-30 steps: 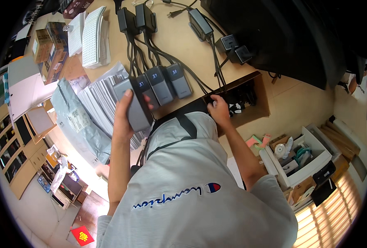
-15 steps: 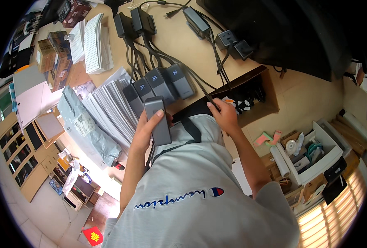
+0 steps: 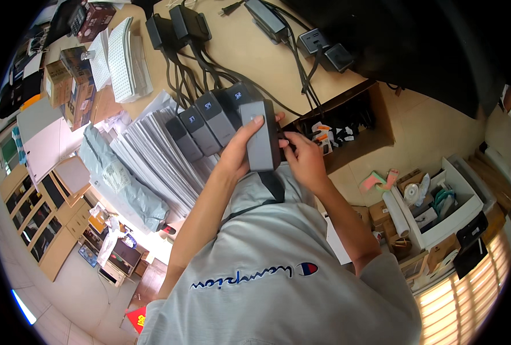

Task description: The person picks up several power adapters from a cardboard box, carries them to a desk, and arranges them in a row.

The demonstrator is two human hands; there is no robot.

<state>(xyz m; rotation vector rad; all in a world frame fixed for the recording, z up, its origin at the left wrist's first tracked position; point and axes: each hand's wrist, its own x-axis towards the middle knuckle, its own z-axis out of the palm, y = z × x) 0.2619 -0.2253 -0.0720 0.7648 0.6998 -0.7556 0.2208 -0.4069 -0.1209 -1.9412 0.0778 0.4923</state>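
My left hand (image 3: 237,150) is closed around a dark grey power bank (image 3: 261,138), its broad face turned up. Close against that power bank's right edge, my right hand (image 3: 305,160) pinches the end of a black cable; the fingers hide whether its plug is inside. Several similar power banks (image 3: 199,133) with lit displays lie in a row just beyond my left hand, partly over a stack of papers. Black cables (image 3: 208,63) run from their far ends to two black charger blocks (image 3: 190,24).
A grey parcel bag (image 3: 123,178) and a paper stack (image 3: 157,150) lie on the left. Further along the desk are a long adapter (image 3: 265,22) and a cube-shaped charger (image 3: 314,42). An open drawer (image 3: 385,129) is at the right, a white bin (image 3: 448,207) beyond it.
My left hand has carried the power bank right and up, in front of the row. My right hand has come in to meet its edge, holding the cable.
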